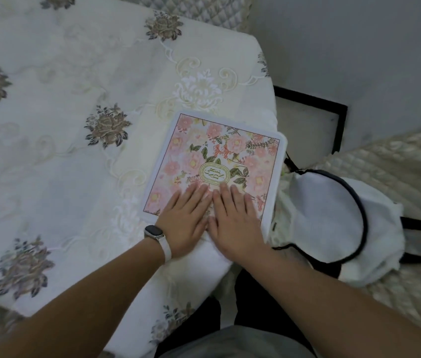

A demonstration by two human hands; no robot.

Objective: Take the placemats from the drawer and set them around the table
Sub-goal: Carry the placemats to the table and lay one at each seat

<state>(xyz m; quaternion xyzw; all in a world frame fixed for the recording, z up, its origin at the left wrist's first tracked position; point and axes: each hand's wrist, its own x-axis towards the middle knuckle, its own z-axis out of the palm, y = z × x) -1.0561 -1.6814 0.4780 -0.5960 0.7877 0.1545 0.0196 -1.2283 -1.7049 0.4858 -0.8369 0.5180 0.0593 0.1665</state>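
Right of centre, a floral placemat (214, 164) lies flat near the table (75, 125) corner. Left hand (186, 223) and right hand (235, 223) press it, fingers straight, close together. Probably thin, light, slippery; lift by an edge.

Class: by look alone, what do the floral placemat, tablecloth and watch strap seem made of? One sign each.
Placemat: probably smooth plastic or coated board; printed, lies flat, overhanging corner unbent.
Tablecloth: woven fabric; raised embroidered flowers, draped edge.
Watch strap: likely matte white silicone; smooth, seamless band.
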